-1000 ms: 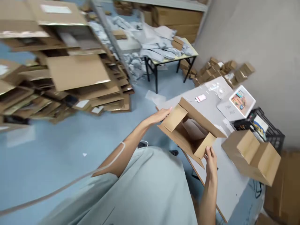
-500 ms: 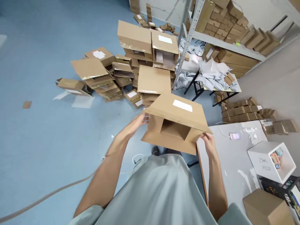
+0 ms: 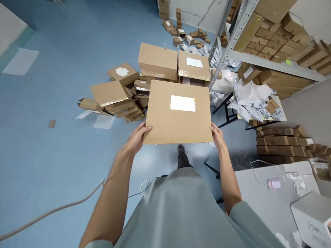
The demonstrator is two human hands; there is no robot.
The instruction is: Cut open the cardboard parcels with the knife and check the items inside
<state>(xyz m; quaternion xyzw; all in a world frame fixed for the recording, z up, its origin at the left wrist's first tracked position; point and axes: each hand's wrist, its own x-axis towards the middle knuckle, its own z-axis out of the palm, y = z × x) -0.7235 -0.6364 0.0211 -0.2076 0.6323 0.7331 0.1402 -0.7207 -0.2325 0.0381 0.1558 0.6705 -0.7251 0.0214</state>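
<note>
A brown cardboard box [image 3: 178, 124] with a white label [image 3: 182, 103] on its upper face is held out in front of me. My left hand [image 3: 139, 135] grips its near left corner, thumb on top. On the right side edge, my right hand [image 3: 216, 134] pinches the box near its front corner. The box's underside and sides are hidden from this angle. Just beyond it stand stacked open cartons [image 3: 158, 62], and another labelled carton [image 3: 194, 63] sits beside them, near a metal rack post.
Flattened-looking cartons [image 3: 111, 93] are piled to the left on the blue floor [image 3: 64, 155]. At right are a metal shelf rack [image 3: 274, 60] full of boxes, a small table heaped with white mailer bags [image 3: 249, 100], and a white worktable [image 3: 258, 203]. A grey cable [image 3: 57, 209] crosses the floor.
The box has moved forward, away from my body, and tilted so its labelled face shows while its open side no longer does. My view has shifted left and away from the worktable.
</note>
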